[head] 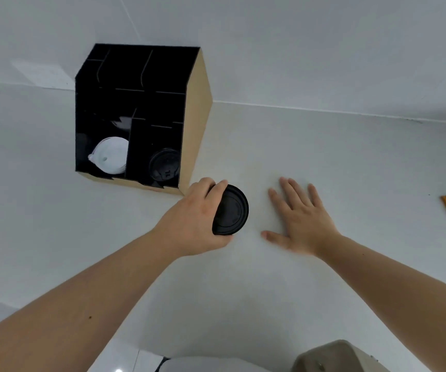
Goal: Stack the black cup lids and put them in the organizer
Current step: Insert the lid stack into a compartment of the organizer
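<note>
Black cup lids (232,212) sit clasped in the left hand (192,224), just beside the organizer (136,114), while the right hand (301,218) lies flat, fingers spread and holding nothing, on the tabletop (323,162).

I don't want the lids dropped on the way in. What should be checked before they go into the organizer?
1. Left hand grip on black lids: ok, fingers wrap the rim.
2. Lids stacked evenly: cannot tell.
3. Right hand clear of the path: ok, flat on the counter.
4. Organizer right front slot has room: cannot tell, a black lid already sits there.
5. Left slot avoided: ok, holds white lids.
</note>
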